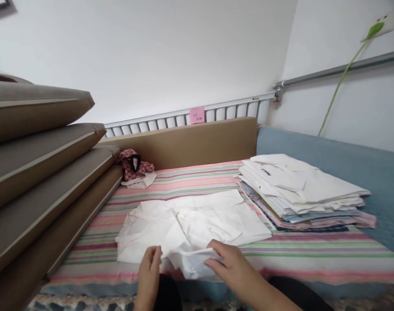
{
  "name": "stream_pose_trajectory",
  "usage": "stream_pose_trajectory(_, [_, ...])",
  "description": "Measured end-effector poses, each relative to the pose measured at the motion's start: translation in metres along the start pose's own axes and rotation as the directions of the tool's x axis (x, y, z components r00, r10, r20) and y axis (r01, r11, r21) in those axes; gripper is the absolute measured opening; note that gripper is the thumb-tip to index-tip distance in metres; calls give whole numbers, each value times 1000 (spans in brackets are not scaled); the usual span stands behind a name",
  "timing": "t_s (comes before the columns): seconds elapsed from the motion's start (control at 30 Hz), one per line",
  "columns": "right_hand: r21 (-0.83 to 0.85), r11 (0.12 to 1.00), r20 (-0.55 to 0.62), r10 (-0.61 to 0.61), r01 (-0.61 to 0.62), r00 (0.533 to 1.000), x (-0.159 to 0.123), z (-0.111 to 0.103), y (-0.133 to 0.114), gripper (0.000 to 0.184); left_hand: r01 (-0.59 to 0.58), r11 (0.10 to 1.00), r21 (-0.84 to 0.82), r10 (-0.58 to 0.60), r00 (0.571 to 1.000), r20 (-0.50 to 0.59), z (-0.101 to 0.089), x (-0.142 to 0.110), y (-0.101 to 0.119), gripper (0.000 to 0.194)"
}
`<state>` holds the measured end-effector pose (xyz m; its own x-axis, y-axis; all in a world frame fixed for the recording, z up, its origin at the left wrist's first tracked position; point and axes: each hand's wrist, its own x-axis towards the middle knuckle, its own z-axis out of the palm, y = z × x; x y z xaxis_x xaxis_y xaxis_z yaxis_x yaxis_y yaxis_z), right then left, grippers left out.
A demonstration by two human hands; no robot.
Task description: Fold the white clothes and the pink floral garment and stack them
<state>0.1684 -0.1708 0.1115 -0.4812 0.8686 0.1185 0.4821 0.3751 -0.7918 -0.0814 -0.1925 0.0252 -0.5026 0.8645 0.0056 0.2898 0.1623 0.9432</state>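
Observation:
A white shirt lies spread across the striped sheet in front of me, wrinkled, with a fold line running down its middle. My right hand pinches the near edge of the shirt between thumb and fingers, and that part is lifted slightly and hangs toward the bed's front edge. At the shirt's near left edge is my left hand, its fingers pressed together and pointing up. Whether cloth is caught between those fingers I cannot tell.
A stack of folded clothes, white on top, sits to the right. Brown cushions are piled at the left, beside a crumpled floral cloth. Behind stand a brown backrest and a radiator bearing a pink note.

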Motion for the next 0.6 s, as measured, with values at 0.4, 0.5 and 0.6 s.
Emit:
stream_pose_trajectory(0.4, [125, 958, -428, 286, -257, 857, 142, -72, 113, 29, -336, 736, 587, 66, 899, 432, 11, 227, 14, 39])
stream_pose_trajectory(0.5, [-44, 862, -478, 425, -505, 768, 164, -80, 182, 34, -325, 710, 624, 6, 890, 456, 1, 264, -1, 37])
stream_pose_trajectory(0.6, [-102, 831, -454, 450, -547, 769, 171, -82, 214, 35, -332, 691, 642, -39, 869, 493, -7, 284, -7, 28])
